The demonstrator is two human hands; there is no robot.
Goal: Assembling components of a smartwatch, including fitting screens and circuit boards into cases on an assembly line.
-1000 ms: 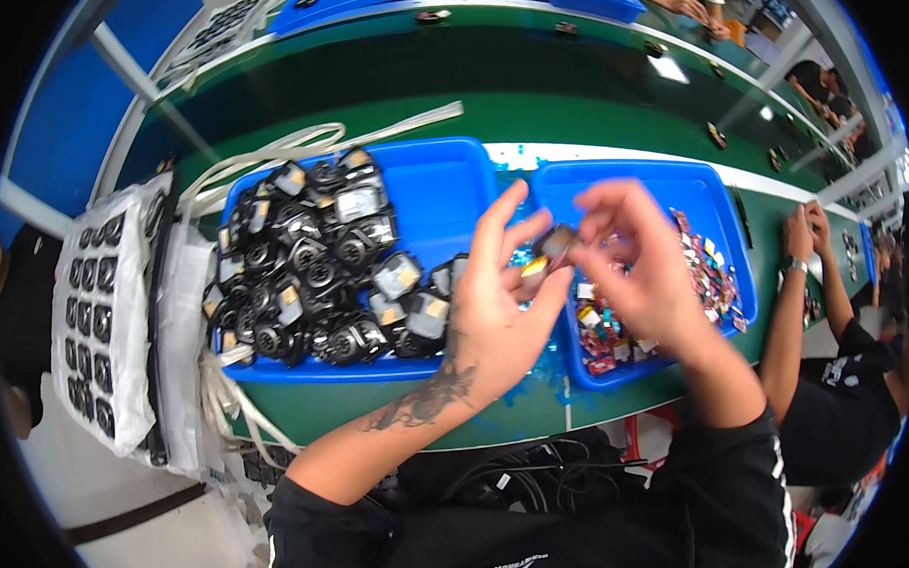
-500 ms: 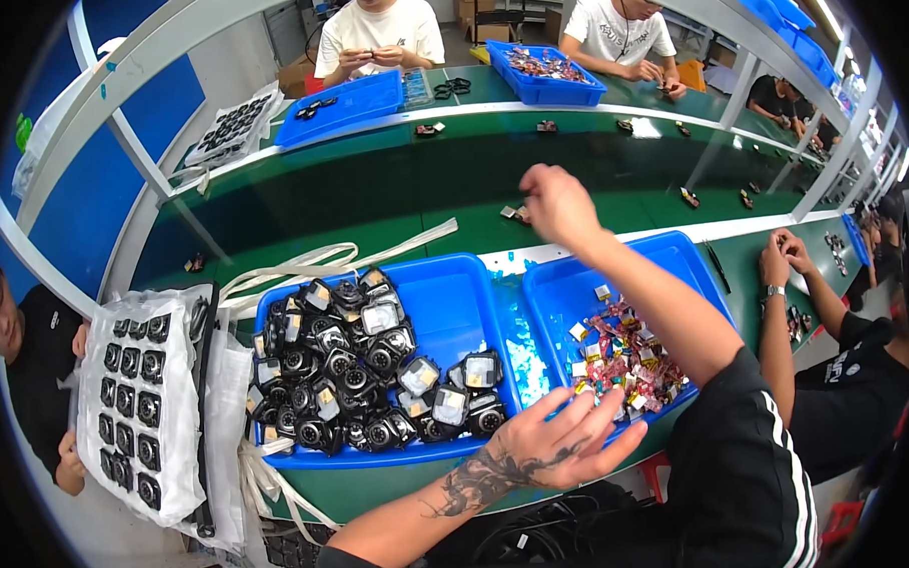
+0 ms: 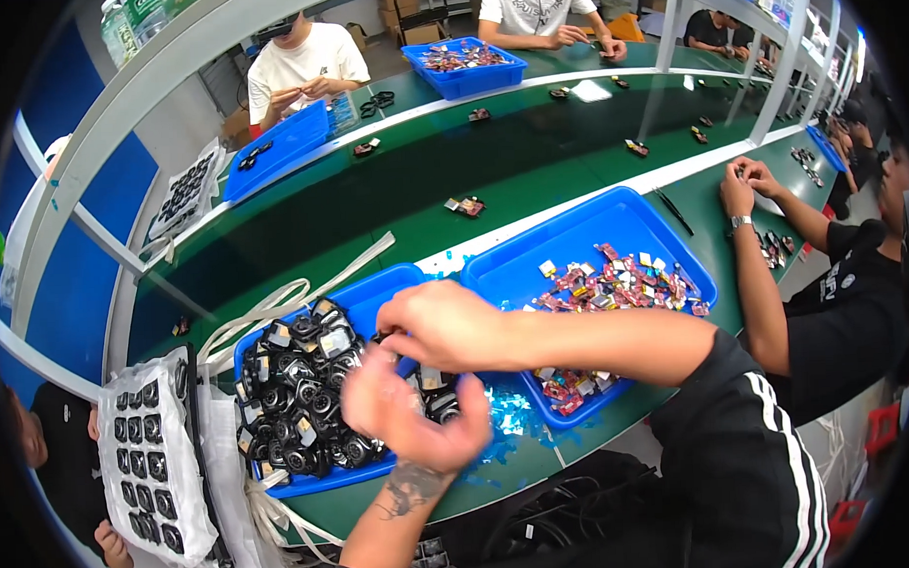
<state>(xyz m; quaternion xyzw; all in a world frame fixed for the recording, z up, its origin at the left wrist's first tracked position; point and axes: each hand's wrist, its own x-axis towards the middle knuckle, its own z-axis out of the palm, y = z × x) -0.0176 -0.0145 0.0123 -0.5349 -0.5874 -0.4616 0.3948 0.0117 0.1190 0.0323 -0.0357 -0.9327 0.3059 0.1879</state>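
My left hand (image 3: 409, 411) is over the right part of a blue tray (image 3: 370, 287) heaped with black round-lensed housings (image 3: 308, 384). It is smeared by motion, but its thumb stands well apart from its curved fingers and nothing shows in the gap. Just above it, my right hand (image 3: 446, 324) bends downward with the fingertips close to the left fingers. Those tips are hidden, so I cannot tell whether they hold anything. My right forearm crosses a second blue tray (image 3: 503, 252), which contains small red circuit pieces (image 3: 625, 283) with silvery and yellow parts.
Small assemblies (image 3: 465, 206) lie along the green belt (image 3: 322, 204). Blue scraps (image 3: 519, 417) litter the table between the trays. At left stands a white sheet of black parts (image 3: 140, 455) beside pale straps (image 3: 265, 316). A co-worker's arm (image 3: 759, 263) is close at right; others sit across.
My right hand has come back from the belt to the housings tray, leaving a small assembly on the belt. My left hand has moved left and up to meet it. The view has shifted.
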